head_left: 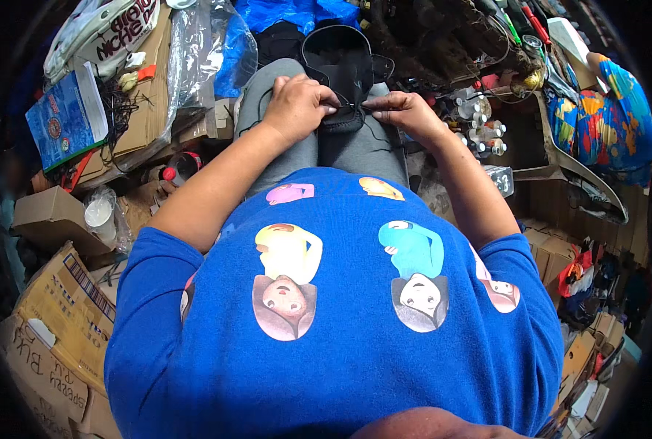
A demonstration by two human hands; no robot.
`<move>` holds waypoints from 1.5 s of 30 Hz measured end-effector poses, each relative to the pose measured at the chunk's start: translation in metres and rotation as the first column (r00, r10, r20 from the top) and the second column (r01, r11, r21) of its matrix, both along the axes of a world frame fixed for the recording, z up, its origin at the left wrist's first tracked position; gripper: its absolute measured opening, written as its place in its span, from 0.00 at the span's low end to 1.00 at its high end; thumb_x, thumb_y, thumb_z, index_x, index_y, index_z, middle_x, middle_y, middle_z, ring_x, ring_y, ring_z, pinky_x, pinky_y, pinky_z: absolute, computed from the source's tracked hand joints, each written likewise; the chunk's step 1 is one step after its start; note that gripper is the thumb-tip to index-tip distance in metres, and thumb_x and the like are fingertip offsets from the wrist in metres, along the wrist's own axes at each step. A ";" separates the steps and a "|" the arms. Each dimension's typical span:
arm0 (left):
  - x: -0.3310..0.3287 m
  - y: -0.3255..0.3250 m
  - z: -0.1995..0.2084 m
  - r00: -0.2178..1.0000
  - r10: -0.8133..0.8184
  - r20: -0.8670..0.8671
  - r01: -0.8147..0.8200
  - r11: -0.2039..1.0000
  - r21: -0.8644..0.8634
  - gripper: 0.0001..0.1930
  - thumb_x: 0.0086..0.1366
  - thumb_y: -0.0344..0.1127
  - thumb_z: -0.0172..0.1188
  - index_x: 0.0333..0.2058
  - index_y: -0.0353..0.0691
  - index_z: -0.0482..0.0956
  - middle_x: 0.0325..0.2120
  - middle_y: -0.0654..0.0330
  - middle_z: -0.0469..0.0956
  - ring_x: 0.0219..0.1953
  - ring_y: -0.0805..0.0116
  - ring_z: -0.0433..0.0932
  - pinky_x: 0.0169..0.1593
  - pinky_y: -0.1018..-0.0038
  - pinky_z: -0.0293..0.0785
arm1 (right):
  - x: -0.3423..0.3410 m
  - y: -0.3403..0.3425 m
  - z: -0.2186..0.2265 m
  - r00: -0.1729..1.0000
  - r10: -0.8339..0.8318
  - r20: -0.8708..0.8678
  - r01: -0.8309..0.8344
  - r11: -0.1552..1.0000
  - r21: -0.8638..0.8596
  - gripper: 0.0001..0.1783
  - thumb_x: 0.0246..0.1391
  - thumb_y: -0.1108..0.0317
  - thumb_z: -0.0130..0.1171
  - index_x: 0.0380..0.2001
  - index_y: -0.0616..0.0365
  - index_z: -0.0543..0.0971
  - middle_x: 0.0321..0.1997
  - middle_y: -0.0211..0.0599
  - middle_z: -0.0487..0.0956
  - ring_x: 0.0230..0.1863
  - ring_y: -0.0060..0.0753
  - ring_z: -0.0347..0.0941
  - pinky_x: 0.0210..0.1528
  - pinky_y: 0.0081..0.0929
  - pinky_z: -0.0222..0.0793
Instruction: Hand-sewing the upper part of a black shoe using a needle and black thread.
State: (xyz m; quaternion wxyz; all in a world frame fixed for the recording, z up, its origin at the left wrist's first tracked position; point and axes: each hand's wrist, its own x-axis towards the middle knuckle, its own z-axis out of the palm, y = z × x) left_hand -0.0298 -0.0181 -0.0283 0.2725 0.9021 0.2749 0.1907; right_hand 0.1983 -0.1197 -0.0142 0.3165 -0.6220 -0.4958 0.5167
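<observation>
A black shoe [340, 121], or a shoe-like piece with a wide rounded opening, rests between my knees on grey trousers [289, 150]. Over its near end my two hands face each other, a small gap apart. My left hand [298, 106] is closed, its thumb and forefinger together at the shoe's left side. On the other side my right hand [406, 113] pinches with its fingertips at the shoe's right edge. Something thin like a thread seems to cross between the fingertips, too fine to make out surely.
Small clear bottles [487, 132] with white caps stand right of my knees, near a colourful cloth [597, 110]. To the left lie a blue book [66, 117], flattened cardboard [146, 124], clear plastic [194, 66], a cardboard box [51, 208] and a plastic cup [99, 212].
</observation>
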 end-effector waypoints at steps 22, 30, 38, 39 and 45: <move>-0.002 0.002 0.023 0.988 -0.032 -0.152 0.047 0.994 0.096 0.06 0.53 0.39 0.63 0.29 0.49 0.79 0.31 0.67 0.75 0.43 0.63 0.70 0.45 0.61 0.56 | 0.021 0.008 0.012 0.998 -0.033 -0.056 0.024 0.989 -0.144 0.10 0.47 0.67 0.67 0.27 0.59 0.76 0.27 0.23 0.76 0.31 0.15 0.68 0.38 0.17 0.65; 0.018 -0.007 0.028 0.951 -0.059 -0.302 0.036 0.996 -0.080 0.07 0.60 0.36 0.54 0.37 0.50 0.76 0.29 0.61 0.78 0.42 0.61 0.75 0.47 0.58 0.58 | -0.007 -0.028 0.015 0.991 -0.115 -0.073 0.108 0.990 -0.092 0.14 0.45 0.64 0.69 0.32 0.62 0.78 0.31 0.29 0.79 0.34 0.18 0.72 0.37 0.19 0.68; 0.010 -0.002 0.022 0.943 -0.187 -0.276 0.208 0.977 0.049 0.07 0.59 0.33 0.52 0.36 0.52 0.77 0.28 0.61 0.78 0.40 0.61 0.74 0.47 0.58 0.57 | 0.036 -0.007 0.033 0.946 -0.019 0.325 -0.016 0.994 0.104 0.13 0.50 0.62 0.62 0.33 0.61 0.77 0.35 0.35 0.75 0.38 0.25 0.72 0.40 0.23 0.67; 0.011 -0.001 0.024 0.940 -0.198 -0.279 0.223 0.973 0.061 0.08 0.59 0.32 0.52 0.36 0.53 0.77 0.28 0.62 0.78 0.39 0.61 0.74 0.47 0.58 0.57 | 0.048 -0.003 0.016 0.944 -0.030 0.329 -0.006 0.994 0.108 0.13 0.50 0.62 0.62 0.33 0.61 0.77 0.35 0.35 0.75 0.38 0.25 0.72 0.40 0.23 0.67; 0.009 -0.003 0.017 0.949 -0.175 -0.262 0.204 0.975 0.086 0.11 0.56 0.30 0.50 0.36 0.52 0.77 0.27 0.62 0.78 0.39 0.61 0.74 0.46 0.58 0.58 | 0.026 0.001 0.036 0.625 -0.209 0.752 -0.041 0.953 0.300 0.15 0.45 0.57 0.63 0.34 0.53 0.80 0.40 0.38 0.76 0.46 0.44 0.73 0.45 0.38 0.68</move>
